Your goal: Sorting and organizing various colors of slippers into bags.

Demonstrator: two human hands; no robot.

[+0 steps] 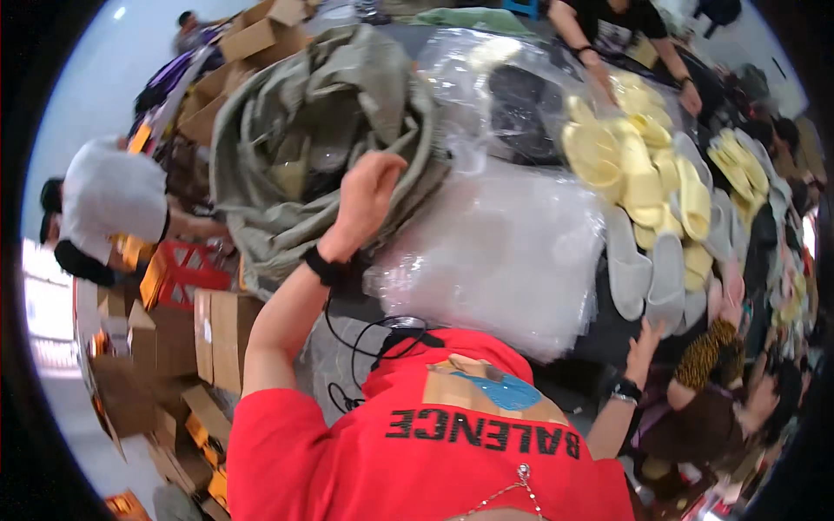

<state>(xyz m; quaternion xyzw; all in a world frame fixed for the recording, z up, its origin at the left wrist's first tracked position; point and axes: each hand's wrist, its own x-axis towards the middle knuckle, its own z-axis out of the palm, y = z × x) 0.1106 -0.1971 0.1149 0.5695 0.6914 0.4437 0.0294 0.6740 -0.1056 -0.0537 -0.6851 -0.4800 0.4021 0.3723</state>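
Note:
My left hand (369, 195) is raised, its fingers curled over the rim of a big grey-green fabric sack (261, 174) that stands open in front of me. A black band sits on that wrist. My right hand (645, 337) is low at the right with fingers spread and nothing in it, just below a few grey slippers (647, 273). A heap of clear plastic bags (504, 252) lies between my two hands. Pale yellow slippers (638, 169) are piled beyond the grey ones.
Another person's hands (691, 97) work at the far side of the slipper pile. A person in a white top (109, 195) bends over at the left beside a red crate (182, 273) and brown cardboard boxes (221, 334). A leopard-print sleeve (708, 356) is at the right.

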